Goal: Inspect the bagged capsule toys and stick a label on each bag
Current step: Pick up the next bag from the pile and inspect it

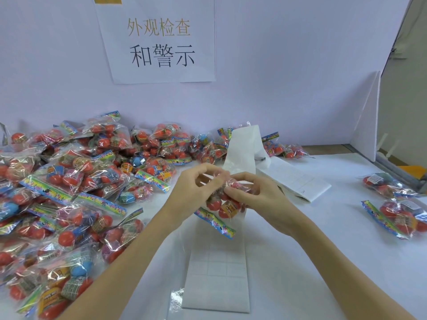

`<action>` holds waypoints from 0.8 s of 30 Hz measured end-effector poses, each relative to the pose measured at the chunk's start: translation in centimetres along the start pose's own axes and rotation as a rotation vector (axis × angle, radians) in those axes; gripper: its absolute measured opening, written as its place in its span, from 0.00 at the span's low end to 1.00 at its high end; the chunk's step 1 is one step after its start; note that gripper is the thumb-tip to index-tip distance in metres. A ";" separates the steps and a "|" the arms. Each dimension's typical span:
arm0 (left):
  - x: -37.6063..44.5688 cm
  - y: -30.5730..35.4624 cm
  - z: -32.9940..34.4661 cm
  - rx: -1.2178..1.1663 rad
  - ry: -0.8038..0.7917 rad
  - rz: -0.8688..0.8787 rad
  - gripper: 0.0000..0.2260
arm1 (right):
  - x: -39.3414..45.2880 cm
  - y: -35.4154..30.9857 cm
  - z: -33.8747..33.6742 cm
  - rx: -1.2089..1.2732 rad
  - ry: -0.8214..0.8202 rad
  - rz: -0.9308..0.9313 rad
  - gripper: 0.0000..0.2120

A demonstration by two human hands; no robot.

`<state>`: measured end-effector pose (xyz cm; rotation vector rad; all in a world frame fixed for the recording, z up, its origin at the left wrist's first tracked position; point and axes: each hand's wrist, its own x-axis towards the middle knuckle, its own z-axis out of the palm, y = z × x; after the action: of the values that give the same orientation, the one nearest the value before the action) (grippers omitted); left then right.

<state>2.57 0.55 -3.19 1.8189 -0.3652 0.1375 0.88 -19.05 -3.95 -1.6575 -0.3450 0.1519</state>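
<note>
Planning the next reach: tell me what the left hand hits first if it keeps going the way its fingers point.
Likely the bag it holds, then the right hand facing it; depth is unclear.

Both forearms reach inward, left grip (pixel 196 183) and right grip (pixel 251 190) pinching together.

single head-worn wide-angle cam, looking forward and down over a white table (pixel 323 262), both forearms coming in from the bottom edge, close on the hands, back wall (pixel 288 65) straight ahead, edges bent
</note>
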 end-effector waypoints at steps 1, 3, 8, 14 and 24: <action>-0.1 0.0 0.2 -0.031 0.007 -0.033 0.04 | 0.0 -0.1 0.1 -0.019 0.027 0.003 0.16; -0.1 -0.1 0.3 -0.101 0.062 -0.072 0.03 | 0.1 -0.1 0.0 -0.052 0.087 0.003 0.16; 0.0 0.3 -0.5 -0.400 0.042 -0.198 0.06 | 0.1 -0.2 -0.4 -0.009 0.139 -0.009 0.14; 0.0 0.2 -0.1 -0.446 0.129 -0.210 0.15 | 0.1 -0.1 -0.3 0.055 0.122 0.033 0.18; -0.1 -0.3 -0.5 0.063 0.494 0.282 0.02 | 0.3 -0.1 -1.0 0.078 0.166 0.190 0.34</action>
<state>2.63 1.10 -3.39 1.7171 -0.2632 0.7854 1.43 -19.94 -3.71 -1.6118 -0.0551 0.1667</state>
